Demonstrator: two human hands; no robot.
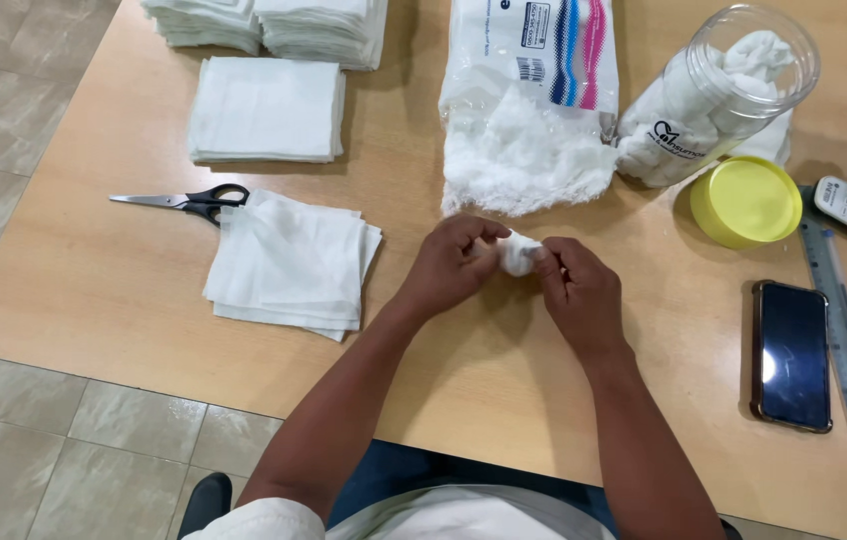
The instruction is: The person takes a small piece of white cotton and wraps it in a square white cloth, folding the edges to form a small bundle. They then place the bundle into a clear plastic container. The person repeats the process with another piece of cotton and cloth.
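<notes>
Head view. Both hands meet over the wooden table (74, 290), just below the torn cotton bag (529, 110), which serves as landmark. Left hand (449, 268) and right hand (579, 290) pinch a small cotton ball (518, 253) between them; fingertips of both hands are curled in and pressed onto it from either side. The ball is white, fluffy, roughly round, partly covered by the fingers, held slightly above the tabletop below the bag's open end.

Bag: clear plastic with coloured stripes, loose white cotton spilling from its lower edge.

Right of the bag: a clear plastic jar (719, 95) lying on its side, packed with white cotton. Below the jar, a yellow lid (747, 201) flat on the table. Further below and right of the bag, a dark phone (792, 355), screen up.

Left of the bag: a neat pile of white gauze squares (266, 110). Below-left of the bag, a looser fanned pile of gauze squares (291, 262), with black-handled scissors (184, 201) touching its upper left corner.
</notes>
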